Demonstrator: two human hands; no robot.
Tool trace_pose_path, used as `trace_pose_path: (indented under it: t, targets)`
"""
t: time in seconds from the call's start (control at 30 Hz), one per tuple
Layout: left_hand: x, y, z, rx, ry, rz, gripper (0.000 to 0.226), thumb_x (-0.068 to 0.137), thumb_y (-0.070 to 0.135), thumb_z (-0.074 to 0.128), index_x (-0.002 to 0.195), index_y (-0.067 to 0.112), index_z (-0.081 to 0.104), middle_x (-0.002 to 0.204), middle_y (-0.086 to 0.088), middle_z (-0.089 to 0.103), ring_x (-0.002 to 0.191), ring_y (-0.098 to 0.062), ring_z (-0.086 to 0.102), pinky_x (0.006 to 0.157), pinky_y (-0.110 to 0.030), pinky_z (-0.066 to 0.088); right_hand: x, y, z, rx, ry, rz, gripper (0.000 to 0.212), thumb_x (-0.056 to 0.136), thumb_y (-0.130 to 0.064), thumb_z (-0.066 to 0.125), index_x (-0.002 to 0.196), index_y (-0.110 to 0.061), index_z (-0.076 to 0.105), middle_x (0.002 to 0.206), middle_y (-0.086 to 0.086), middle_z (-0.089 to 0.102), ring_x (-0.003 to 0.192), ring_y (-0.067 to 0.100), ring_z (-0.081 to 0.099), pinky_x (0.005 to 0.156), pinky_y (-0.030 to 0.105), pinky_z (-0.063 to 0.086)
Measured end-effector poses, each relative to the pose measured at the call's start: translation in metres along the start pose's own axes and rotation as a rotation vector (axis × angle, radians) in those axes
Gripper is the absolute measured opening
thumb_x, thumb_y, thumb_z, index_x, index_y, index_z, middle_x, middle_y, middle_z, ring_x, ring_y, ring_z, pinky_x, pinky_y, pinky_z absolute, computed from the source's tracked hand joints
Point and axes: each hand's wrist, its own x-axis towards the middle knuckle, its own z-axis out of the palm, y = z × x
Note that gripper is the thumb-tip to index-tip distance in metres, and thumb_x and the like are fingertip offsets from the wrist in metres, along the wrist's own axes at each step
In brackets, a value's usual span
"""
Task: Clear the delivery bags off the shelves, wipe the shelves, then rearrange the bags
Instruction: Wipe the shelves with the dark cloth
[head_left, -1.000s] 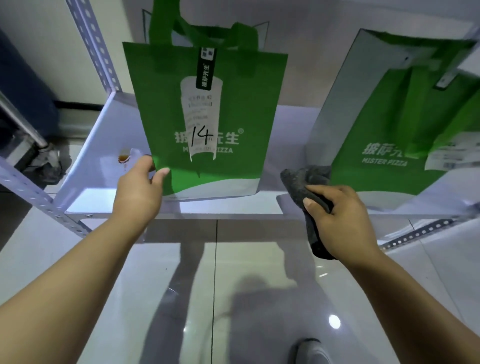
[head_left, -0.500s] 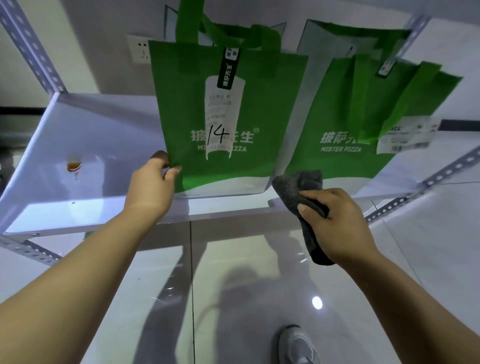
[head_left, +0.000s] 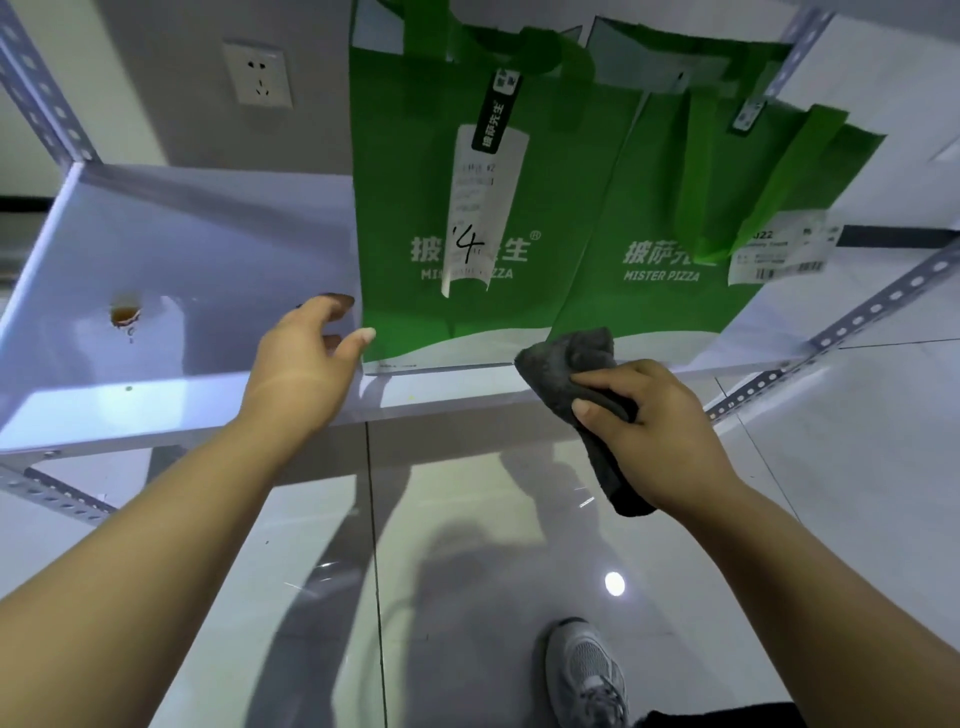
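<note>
The left hand (head_left: 306, 358) was open, its fingers loosely bent and holding nothing. It sat over the front part of the shelf (head_left: 182, 249), with the thumb tip and forefinger right at the lower left edge of the bag marked 14 (head_left: 415, 182). Whether they actually touched the fabric could not be told.

The right hand (head_left: 660, 431) had its fingers and thumb curled round a dark grey cloth (head_left: 569, 358). The bunched upper end of the cloth lay at the shelf's front lip, and its other end hung below the hand.

Both green bags stood upright on the white shelf. The bag marked 14 had a long white receipt down its face. The second bag (head_left: 649, 208) was pressed against its right side, directly behind the cloth, and a printed label hung from its handle.

To the left of the bags, well apart from the left hand, a small brown stain (head_left: 124, 314) marked the shelf. A slotted metal post (head_left: 47, 98) rose at the shelf's far left corner, with a wall socket (head_left: 258, 74) beside it. Below lay a glossy tiled floor (head_left: 467, 519) and one grey shoe (head_left: 587, 670).
</note>
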Motion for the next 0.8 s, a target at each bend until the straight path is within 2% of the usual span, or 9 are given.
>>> trace_pose_path:
  t: [0.13, 0.23, 0.3, 0.43, 0.57, 0.7, 0.8]
  targets:
    - [-0.030, -0.017, -0.025, 0.047, -0.006, 0.079, 0.028, 0.089, 0.025, 0.061, 0.115, 0.017, 0.061, 0.117, -0.003, 0.062, 0.089, -0.011, 0.054, 0.080, -0.026, 0.041, -0.003, -0.031, 0.011, 0.034, -0.090, -0.094, 0.026, 0.084, -0.029, 0.065, 0.109, -0.032, 0.067, 0.101, -0.009, 0.053, 0.094, 0.007, 0.050, 0.083, 0.022, 0.036]
    - [-0.052, -0.038, -0.051, 0.094, -0.010, 0.083, 0.023, 0.089, 0.021, 0.061, 0.110, 0.013, 0.065, 0.111, -0.004, 0.064, 0.092, -0.016, 0.058, 0.083, -0.029, 0.046, 0.000, -0.068, 0.027, 0.040, -0.142, -0.176, 0.025, 0.084, -0.029, 0.065, 0.109, -0.031, 0.067, 0.098, -0.009, 0.053, 0.093, 0.008, 0.050, 0.081, 0.024, 0.036]
    - [-0.065, -0.057, -0.071, 0.152, -0.010, 0.084, 0.021, 0.089, 0.020, 0.060, 0.108, 0.013, 0.066, 0.110, -0.004, 0.064, 0.095, -0.017, 0.058, 0.085, -0.027, 0.042, 0.004, -0.097, 0.039, 0.024, -0.179, -0.237, 0.025, 0.085, -0.031, 0.064, 0.110, -0.033, 0.067, 0.097, -0.010, 0.051, 0.093, 0.009, 0.050, 0.081, 0.027, 0.037]
    - [-0.076, -0.093, -0.108, 0.290, 0.019, 0.022, 0.022, 0.089, 0.021, 0.059, 0.107, 0.010, 0.065, 0.109, -0.007, 0.063, 0.099, -0.024, 0.057, 0.084, -0.032, 0.042, 0.017, -0.157, 0.063, -0.012, -0.272, -0.372, 0.027, 0.086, -0.036, 0.061, 0.113, -0.035, 0.064, 0.102, -0.011, 0.050, 0.093, 0.007, 0.049, 0.080, 0.025, 0.036]
    - [-0.067, -0.122, -0.125, 0.412, 0.081, -0.028, 0.025, 0.088, 0.021, 0.060, 0.110, 0.009, 0.065, 0.110, -0.008, 0.063, 0.099, -0.028, 0.059, 0.078, -0.035, 0.046, 0.039, -0.202, 0.106, -0.058, -0.317, -0.463, 0.031, 0.090, -0.037, 0.055, 0.120, -0.033, 0.059, 0.111, -0.003, 0.049, 0.102, 0.018, 0.052, 0.087, 0.031, 0.040]
    - [-0.054, -0.146, -0.133, 0.498, 0.072, -0.088, 0.019, 0.091, 0.023, 0.056, 0.099, 0.008, 0.064, 0.104, -0.007, 0.062, 0.091, -0.030, 0.059, 0.068, -0.035, 0.048, 0.057, -0.224, 0.176, -0.126, -0.399, -0.397, 0.032, 0.094, -0.037, 0.047, 0.126, -0.032, 0.051, 0.118, 0.003, 0.043, 0.100, 0.028, 0.052, 0.077, 0.031, 0.039]
    - [-0.051, -0.161, -0.137, 0.563, 0.022, -0.122, 0.017, 0.094, 0.022, 0.047, 0.094, 0.011, 0.059, 0.101, -0.001, 0.056, 0.087, -0.026, 0.055, 0.062, -0.031, 0.042, 0.063, -0.224, 0.224, -0.205, -0.372, -0.279, 0.033, 0.096, -0.031, 0.043, 0.128, -0.024, 0.047, 0.122, 0.013, 0.043, 0.098, 0.036, 0.051, 0.077, 0.035, 0.041]
